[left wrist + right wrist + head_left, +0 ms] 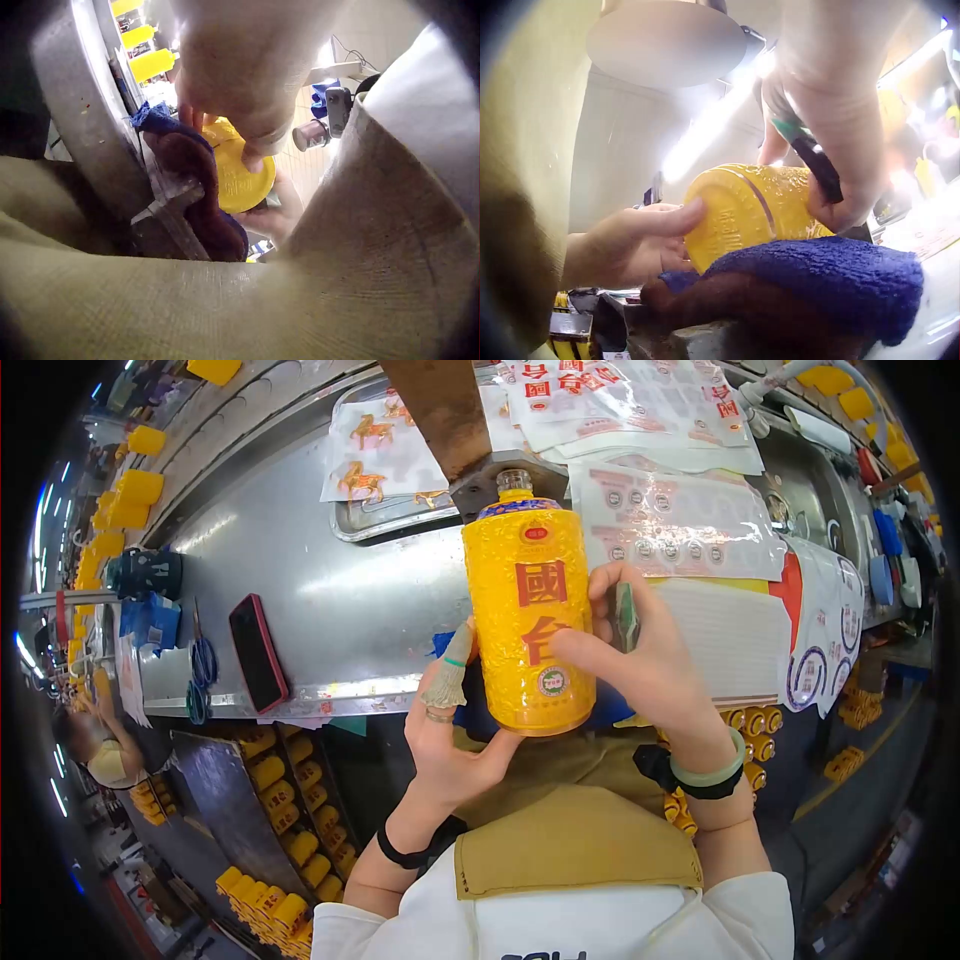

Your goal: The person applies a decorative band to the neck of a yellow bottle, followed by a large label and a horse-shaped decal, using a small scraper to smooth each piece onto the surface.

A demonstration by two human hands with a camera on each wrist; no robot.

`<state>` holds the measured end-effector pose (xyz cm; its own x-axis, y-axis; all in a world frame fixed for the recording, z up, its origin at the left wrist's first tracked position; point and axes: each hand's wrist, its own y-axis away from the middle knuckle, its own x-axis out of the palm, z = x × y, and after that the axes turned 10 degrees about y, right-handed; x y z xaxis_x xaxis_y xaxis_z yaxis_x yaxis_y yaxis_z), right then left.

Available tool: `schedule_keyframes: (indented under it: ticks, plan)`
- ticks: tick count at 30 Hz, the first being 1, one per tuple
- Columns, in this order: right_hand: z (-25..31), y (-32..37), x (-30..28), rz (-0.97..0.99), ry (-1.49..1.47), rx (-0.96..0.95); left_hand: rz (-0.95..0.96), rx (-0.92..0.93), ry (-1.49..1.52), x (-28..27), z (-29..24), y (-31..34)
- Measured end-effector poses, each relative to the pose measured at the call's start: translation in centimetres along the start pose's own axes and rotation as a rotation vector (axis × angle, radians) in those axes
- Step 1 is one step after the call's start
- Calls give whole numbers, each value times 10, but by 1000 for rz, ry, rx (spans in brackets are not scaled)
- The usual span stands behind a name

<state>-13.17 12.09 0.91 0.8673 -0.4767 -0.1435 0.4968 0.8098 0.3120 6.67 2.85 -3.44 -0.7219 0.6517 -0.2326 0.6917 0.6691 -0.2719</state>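
Note:
A yellow bottle [530, 585] with embossed sides, large red characters and a clear glass neck lies tilted, its neck pointing away, on a blue towel [821, 281]. My left hand [447, 735] grips it low on the left, the thumb at the base; one finger wears a pale finger cot [453, 670] with a green band. From the right, my right hand [655, 650] holds the bottle, its thumb pressing on the lower red character and its fingers curled at the side. A small dark green flat piece [627, 617] is tucked in that hand. The left wrist view shows the bottle's base [247, 180].
Sticker sheets [680, 515] cover the bench at the right, beside a steel tray [350, 525] holding sheets of golden horse figures. A phone [258, 653] and blue-handled scissors [202, 665] lie at the left. A brown post [440, 415] stands beyond the bottle's neck. Yellow bottles [265, 905] fill racks below.

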Motion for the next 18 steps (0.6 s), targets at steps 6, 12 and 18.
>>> schedule_keyframes:
  ticks: [6, 12, 18]
  plan:
    - [-2, -3, -4, 63, -71, 20, 7, -12, -10, -1, 2, 1]
    - [-1, -4, -6, 82, -87, 23, -7, 3, 2, 1, 2, 2]
    - [-3, -3, -5, 61, -47, -8, 5, -19, -13, 0, 2, 3]
